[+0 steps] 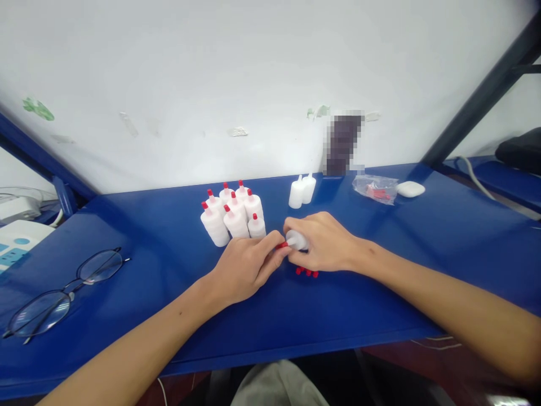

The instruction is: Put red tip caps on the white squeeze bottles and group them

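The left hand (pixel 247 265) over there pinches a red cap (pixel 282 245) in its grip, while the white bottle (pixel 298 241), clamped in the right hand (pixel 327 239), tips its nozzle (pixel 291 242) toward that grip.

Along the back edge of the worktop (pixel 313 318), left of its middle, passage is blocked by 8 capped bottles (pixel 236 224) packed together. A narrow lane to that edge is offered between them and 2 uncapped bottles (pixel 296 194). Farther right, the way is obstructed by a plastic bag (pixel 386 181) and a white rounded object (pixel 411 189); beyond these, broad room is given toward the right edge. From the front edge, access is flanked by both forearms, with loose red caps (pixel 309 273) met below the right hand (pixel 323 243). The front-left corner is hindered by eyeglasses (pixel 71 294).
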`<state>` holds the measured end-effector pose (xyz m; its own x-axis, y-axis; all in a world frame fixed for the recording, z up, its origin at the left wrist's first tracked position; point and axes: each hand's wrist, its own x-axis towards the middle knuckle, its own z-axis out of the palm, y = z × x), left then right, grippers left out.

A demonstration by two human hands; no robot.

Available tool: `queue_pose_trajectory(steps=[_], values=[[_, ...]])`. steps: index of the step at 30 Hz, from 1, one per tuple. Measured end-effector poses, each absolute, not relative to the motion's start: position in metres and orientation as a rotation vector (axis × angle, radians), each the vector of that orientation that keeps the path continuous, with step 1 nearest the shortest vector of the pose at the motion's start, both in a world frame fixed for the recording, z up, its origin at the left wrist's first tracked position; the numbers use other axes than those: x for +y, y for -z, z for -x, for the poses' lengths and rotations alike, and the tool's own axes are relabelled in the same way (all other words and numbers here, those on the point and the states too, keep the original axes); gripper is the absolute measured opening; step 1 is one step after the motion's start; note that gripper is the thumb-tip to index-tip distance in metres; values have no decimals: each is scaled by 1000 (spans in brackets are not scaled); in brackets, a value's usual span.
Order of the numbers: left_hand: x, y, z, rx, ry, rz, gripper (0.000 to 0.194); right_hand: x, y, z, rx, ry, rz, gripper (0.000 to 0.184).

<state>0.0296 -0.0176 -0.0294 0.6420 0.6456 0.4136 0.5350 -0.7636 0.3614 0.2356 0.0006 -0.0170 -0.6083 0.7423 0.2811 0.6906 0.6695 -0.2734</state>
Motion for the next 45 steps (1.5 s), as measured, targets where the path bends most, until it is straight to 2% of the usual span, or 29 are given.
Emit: queue_pose_trajectory(steps=[3, 6, 16, 20, 27, 32, 37, 42, 45], values=[[-17, 30, -30, 1043, -796, -2624, 23, 1, 15, -236, -2487, -193, 1113, 17], [-17, 31, -30, 1049, -815, -2638, 25, 2, 14, -237, -2486, -238, 1037, 10], [-19, 33, -31, 911, -794, -2682, 18, 2, 17, -237, -2386, -382, 941, 33], [-18, 33, -31, 939, -735, -2655, 23, 5, 20, -235, -2335, -403, 992, 37], [-17, 32, -33, 933, -585, -2749, 37, 13, 20, -242, -2168, -514, 1035, 36], [-18, 29, -35, 932, -504, -2789, 38, 14, 21, -241, -2161, -636, 959, 14], [-19, 30, -35, 939, -484, -2792, 37, 13, 20, -236, -2082, -768, 1066, 8], [-18, 30, -35, 944, -466, -2798, 38, 19, 24, -234, -1853, -1095, 1038, 18], [-17, 30, -36, 953, -455, -2787, 39, 23, 28, -233, -1751, -1163, 1066, 16]])
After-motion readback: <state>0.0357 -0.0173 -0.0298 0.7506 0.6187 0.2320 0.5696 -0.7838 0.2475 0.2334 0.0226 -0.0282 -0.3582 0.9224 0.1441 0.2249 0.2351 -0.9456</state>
